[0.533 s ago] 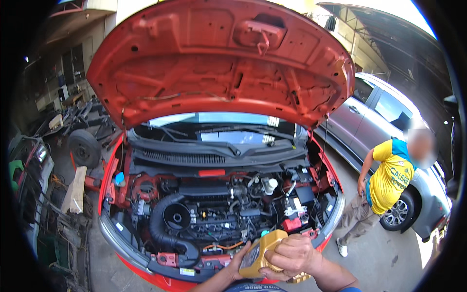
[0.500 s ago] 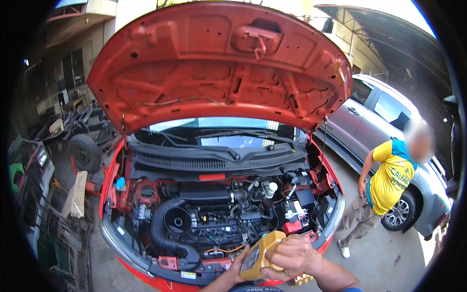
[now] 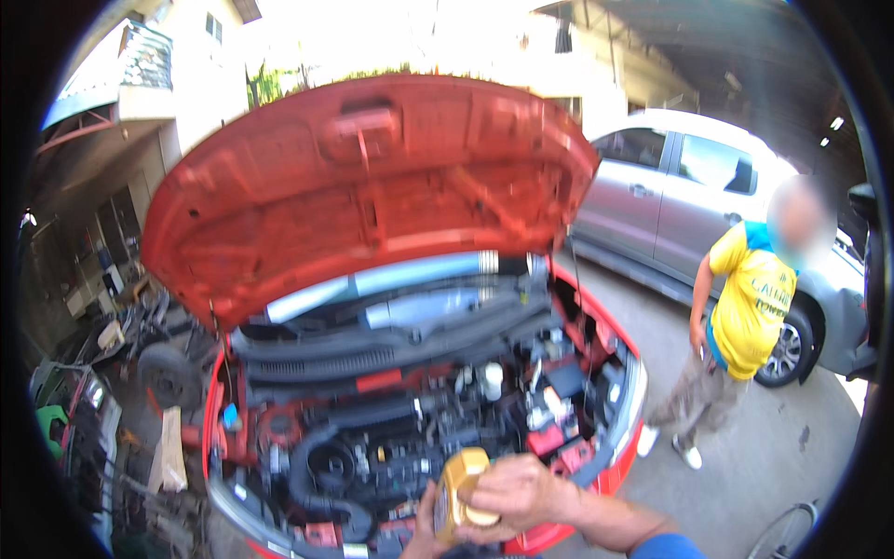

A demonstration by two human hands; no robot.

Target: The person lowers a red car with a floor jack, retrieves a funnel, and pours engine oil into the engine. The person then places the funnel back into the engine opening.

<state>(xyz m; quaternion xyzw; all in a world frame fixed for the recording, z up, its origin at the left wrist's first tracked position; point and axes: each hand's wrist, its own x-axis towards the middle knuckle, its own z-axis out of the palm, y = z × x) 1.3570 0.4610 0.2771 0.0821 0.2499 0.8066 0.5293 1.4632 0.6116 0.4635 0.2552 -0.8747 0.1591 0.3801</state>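
Note:
Both my hands are closed around a gold plastic bottle (image 3: 463, 475), apparently a motor oil jug, held in front of the open engine bay. My left hand (image 3: 426, 529) supports its left side, partly cut by the lower edge. My right hand (image 3: 523, 498) grips its right side, fingers bent over a round gold part that may be the cap. Beyond the bottle is the car's engine (image 3: 400, 456), with a black funnel (image 3: 329, 463) standing upright on it, beside a thick black air hose (image 3: 300, 475).
The red hood (image 3: 372, 196) is propped up over the engine. To the right a person in a yellow shirt (image 3: 750, 303) stands by a silver pickup (image 3: 643, 200). Loose car parts, a wheel (image 3: 170, 375) and a wooden plank (image 3: 170, 452) lie at left.
My view has swung up and to the right, blurring the picture. The bottle stays in both hands and stands more upright. The person at right has shifted stance.

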